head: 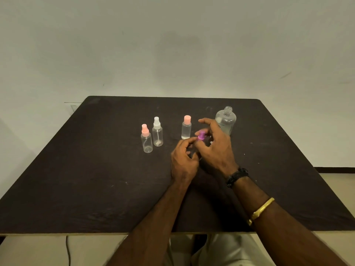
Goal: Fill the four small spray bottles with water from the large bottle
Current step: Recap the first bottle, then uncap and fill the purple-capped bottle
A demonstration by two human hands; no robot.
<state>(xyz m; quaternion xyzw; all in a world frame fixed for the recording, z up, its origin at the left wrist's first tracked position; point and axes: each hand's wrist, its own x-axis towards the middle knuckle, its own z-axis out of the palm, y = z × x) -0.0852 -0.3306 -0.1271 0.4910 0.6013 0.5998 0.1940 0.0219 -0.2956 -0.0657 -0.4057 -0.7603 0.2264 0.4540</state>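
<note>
Both hands are meeting over the middle of the dark desk (pixel 96 169). The left hand (pixel 183 162) is curling its fingers round a small clear bottle (pixel 196 150), which is mostly hidden between the two palms, so its grip is closed on the body. The right hand (pixel 216 148) is reaching over from the right, its fingers bending round the purple spray top (pixel 201 135) at the bottle's neck; the top is blurred, but this grip appears to be pinching it, with the forefinger sticking out above.

Three more small bottles are standing upright just behind the hands. A pink-topped spray bottle (pixel 147 141) and a white-topped spray bottle (pixel 157 134) are sitting side by side to the left, both looking empty. A pink-capped bottle (pixel 186 127) is standing nearer the hands and is looking nearly full of water.

The large bottle (pixel 225 120) is standing uncapped behind the right hand. A black band (pixel 237 176) and a gold bangle (pixel 261 210) are circling the right forearm.
</note>
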